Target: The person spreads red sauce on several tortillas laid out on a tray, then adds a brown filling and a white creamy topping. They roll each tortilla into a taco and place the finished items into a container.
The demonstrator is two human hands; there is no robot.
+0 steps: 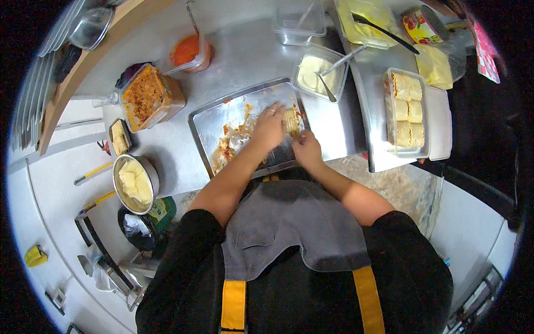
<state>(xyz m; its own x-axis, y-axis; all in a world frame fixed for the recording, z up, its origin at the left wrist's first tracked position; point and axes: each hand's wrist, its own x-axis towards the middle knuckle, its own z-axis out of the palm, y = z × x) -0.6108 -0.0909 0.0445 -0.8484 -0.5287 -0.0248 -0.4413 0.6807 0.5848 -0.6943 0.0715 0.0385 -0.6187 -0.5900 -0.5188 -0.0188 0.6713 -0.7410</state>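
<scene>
A ridged, pale yellow pasta roll point(291, 120) lies at the right end of a shallow metal tray point(196, 123). My left hand point(269, 127) reaches over the tray, its fingers stretched out and their tips beside the roll's left edge. At the roll's near end, my right hand point(307, 149) has its fingers curled in against it; its fingertips are partly hidden. Left of my left hand, crumpled clear plastic film point(240, 138) smeared with orange-red filling covers part of the tray.
Orange filling in a plastic tub point(174, 94), red sauce point(184, 50) and a metal bowl of pale sheets point(118, 177) stand left. White cream with spoons fills a container point(340, 83) behind the tray. At right, a clear box point(391, 139) holds several rolls, near a tin can point(424, 25).
</scene>
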